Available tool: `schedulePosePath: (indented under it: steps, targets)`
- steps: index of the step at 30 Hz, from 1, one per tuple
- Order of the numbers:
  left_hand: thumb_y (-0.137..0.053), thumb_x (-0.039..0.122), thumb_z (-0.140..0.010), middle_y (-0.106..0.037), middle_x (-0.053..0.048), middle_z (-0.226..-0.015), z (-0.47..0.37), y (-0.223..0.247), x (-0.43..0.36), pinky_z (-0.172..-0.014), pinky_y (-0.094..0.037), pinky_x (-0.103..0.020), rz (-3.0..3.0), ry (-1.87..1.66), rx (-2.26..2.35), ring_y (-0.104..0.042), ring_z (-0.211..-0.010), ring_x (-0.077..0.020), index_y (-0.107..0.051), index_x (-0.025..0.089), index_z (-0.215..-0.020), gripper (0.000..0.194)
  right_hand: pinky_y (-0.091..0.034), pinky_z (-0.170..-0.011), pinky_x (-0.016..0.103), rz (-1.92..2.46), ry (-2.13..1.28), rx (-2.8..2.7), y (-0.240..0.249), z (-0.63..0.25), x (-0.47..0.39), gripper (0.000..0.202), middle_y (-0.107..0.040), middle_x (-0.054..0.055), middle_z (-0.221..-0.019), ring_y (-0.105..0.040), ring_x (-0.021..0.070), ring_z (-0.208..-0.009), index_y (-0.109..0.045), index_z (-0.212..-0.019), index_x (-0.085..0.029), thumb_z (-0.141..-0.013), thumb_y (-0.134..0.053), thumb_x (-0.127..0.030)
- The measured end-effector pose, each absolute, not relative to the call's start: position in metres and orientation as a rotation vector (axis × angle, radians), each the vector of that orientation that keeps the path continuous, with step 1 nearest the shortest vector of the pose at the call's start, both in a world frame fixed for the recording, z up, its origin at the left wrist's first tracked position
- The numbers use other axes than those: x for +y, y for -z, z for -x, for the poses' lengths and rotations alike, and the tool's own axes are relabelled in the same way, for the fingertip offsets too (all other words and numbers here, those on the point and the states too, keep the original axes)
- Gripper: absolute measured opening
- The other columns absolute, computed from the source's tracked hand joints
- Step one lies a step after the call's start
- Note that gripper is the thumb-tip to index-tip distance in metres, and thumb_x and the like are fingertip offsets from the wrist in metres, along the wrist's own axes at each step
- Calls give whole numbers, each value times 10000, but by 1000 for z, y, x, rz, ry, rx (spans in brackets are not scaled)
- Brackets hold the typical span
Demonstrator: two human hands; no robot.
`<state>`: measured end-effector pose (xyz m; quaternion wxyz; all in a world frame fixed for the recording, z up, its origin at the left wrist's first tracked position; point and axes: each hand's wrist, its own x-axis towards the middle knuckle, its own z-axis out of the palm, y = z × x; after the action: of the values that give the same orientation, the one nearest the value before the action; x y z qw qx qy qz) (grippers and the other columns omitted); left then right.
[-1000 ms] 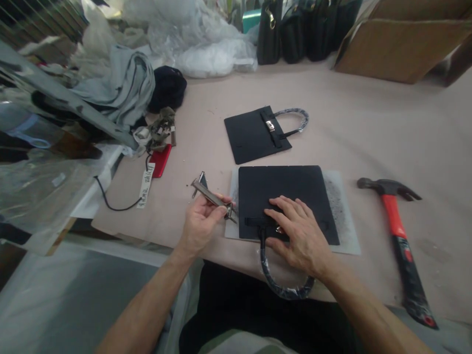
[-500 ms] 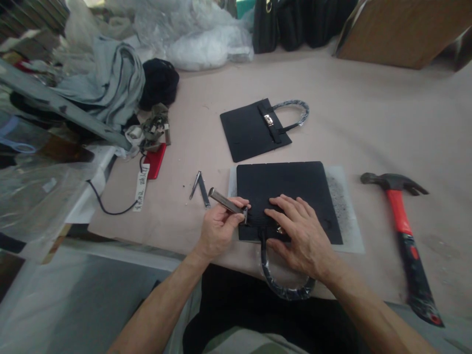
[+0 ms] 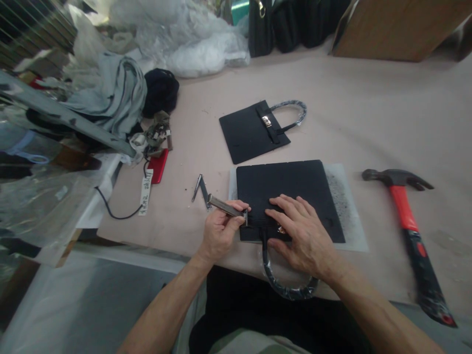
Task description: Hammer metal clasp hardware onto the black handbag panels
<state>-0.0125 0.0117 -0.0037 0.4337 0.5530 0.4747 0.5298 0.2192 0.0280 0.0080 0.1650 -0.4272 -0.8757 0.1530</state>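
Observation:
A black bag panel (image 3: 280, 184) lies flat on a pale speckled sheet (image 3: 341, 206), its plastic-wrapped handle (image 3: 273, 278) pointing toward me over the table edge. My left hand (image 3: 221, 228) is closed around a metal punch (image 3: 223, 205), whose wide end meets the panel's left side near the handle strap. Fingers spread, my right hand (image 3: 304, 233) lies on the panel and partly covers a shiny metal clasp (image 3: 281, 229). A second black panel (image 3: 245, 132) with a wrapped handle lies beyond the first.
A claw hammer (image 3: 403, 196) with a red and black grip lies at right. Nail clippers (image 3: 201, 189) and a red tag-like piece (image 3: 159, 166) are at left. Cloths, plastic bags (image 3: 206, 49), dark bags (image 3: 260, 29) and a cardboard box (image 3: 391, 29) line the back.
The view has shifted slightly. Both hands stay in nearly the same place, the punch still held against the panel.

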Motion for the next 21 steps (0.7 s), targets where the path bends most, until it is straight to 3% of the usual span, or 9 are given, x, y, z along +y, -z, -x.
schedulePosePath:
  steps: [21]
  targets:
    - [-566,258,-987,-714,-98,-1070,8,11,9,-949,-562,-390,-1662,-1299,1251,-708,-1038,-221,-597,190,-1039,92,-265,-1205,580,1230,-454,-2485,-6,-218,28,526,-533,131,-1484,-433,354,-1409,-617,-1305,-196,-816,-717,-361]
